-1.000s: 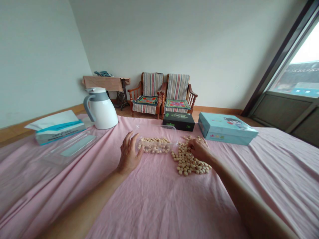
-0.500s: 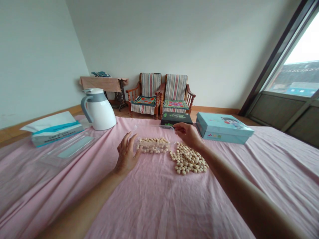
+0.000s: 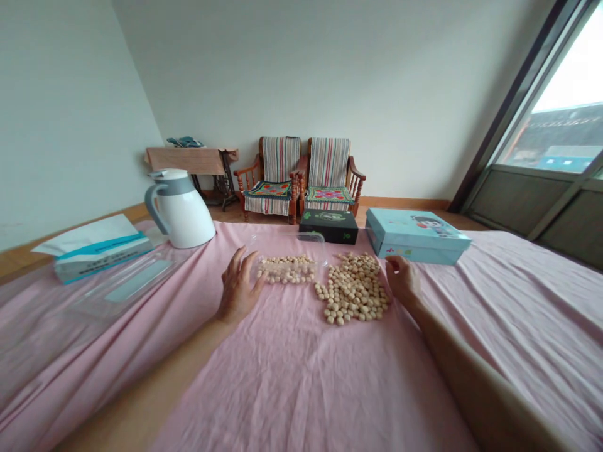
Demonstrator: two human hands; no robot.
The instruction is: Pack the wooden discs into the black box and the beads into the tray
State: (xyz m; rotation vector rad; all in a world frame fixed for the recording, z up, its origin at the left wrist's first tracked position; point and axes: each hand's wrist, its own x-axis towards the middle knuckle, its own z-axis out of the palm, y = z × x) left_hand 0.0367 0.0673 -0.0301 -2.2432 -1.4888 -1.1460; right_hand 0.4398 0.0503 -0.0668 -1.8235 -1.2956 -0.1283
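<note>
A clear plastic box (image 3: 320,242) stands on the pink cloth in front of me, with a layer of small round beige nut-like pieces (image 3: 289,269) in it. At its left side is my left hand (image 3: 239,285), open, fingers spread and fingertips at the box wall. To the right of the box lies a loose pile of the same beige pieces (image 3: 355,292). My right hand (image 3: 404,280) is at the pile's right edge, its fingers curled in toward the thumb. Whatever it may hold between the fingertips is hidden.
Behind the pile stand a black box (image 3: 328,226) and a light blue box (image 3: 417,235). On the left are a white and grey jug (image 3: 186,210), a tissue pack (image 3: 101,248) and a clear plastic lid (image 3: 136,280). Two chairs (image 3: 306,172) stand by the wall.
My right hand has moved from above the box's right end to the right side of the pile, uncovering the pile's far part. My left hand has stayed beside the box.
</note>
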